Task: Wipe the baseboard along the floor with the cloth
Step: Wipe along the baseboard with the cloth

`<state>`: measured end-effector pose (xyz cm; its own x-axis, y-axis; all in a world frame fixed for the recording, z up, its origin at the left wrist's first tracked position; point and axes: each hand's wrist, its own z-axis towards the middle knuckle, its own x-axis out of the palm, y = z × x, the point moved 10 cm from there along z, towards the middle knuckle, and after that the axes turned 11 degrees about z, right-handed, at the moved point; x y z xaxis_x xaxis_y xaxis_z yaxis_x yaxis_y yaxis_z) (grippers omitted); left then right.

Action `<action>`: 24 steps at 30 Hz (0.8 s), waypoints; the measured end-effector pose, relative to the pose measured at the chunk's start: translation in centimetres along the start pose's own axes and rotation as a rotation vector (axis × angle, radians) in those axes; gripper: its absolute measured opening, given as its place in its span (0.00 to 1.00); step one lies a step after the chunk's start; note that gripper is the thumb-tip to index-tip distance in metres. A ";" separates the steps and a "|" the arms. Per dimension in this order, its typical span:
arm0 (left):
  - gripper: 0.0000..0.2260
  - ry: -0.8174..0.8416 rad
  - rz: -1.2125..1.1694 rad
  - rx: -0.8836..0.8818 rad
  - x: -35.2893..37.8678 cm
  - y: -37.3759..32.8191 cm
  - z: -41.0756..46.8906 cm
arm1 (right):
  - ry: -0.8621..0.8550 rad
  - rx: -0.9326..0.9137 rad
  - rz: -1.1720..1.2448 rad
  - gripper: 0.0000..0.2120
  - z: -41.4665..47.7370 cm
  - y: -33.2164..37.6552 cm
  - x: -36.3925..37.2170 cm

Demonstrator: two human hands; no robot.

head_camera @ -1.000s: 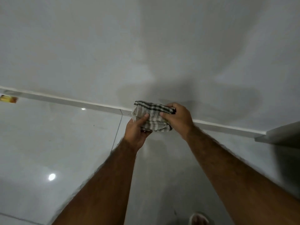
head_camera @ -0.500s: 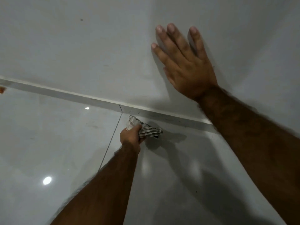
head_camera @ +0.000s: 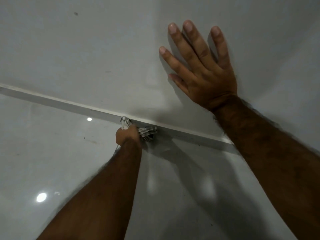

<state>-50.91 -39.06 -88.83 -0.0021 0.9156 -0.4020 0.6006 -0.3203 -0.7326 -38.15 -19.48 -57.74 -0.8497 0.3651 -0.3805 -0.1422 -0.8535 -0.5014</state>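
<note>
A grey baseboard (head_camera: 69, 105) with a pale top edge runs from the left down toward the right, where the wall meets the floor. My left hand (head_camera: 127, 136) is shut on a bunched white cloth with dark checks (head_camera: 147, 133) and presses it against the baseboard near the middle. Cloth sticks out above and to the right of the fist. My right hand (head_camera: 199, 68) lies flat on the white wall above, fingers spread, holding nothing.
The glossy grey tiled floor (head_camera: 52, 153) reflects ceiling lights. The plain white wall (head_camera: 86, 49) carries a few small dark specks. My right forearm covers the baseboard's right stretch.
My right hand let go of the cloth and moved up to lie flat on the wall. My left hand carried the cloth down to the floor, then up against the baseboard.
</note>
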 end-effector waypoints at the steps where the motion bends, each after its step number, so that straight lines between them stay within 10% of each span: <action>1: 0.15 0.017 -0.010 0.002 0.5 -0.7 -0.1 | -0.002 -0.004 0.000 0.26 0.0 0.1 -0.1; 17: 0.18 0.330 0.266 0.061 13.1 3.7 -10.8 | -0.013 0.040 -0.025 0.22 0.5 0.5 -0.8; 24: 0.19 0.209 0.098 0.023 6.1 0.9 -1.0 | -0.013 0.050 -0.022 0.22 0.4 0.5 -0.7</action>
<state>-49.61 -33.50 -91.45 0.2222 0.9094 -0.3516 0.5717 -0.4136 -0.7086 -37.85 -20.31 -57.40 -0.8524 0.3792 -0.3601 -0.1856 -0.8631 -0.4696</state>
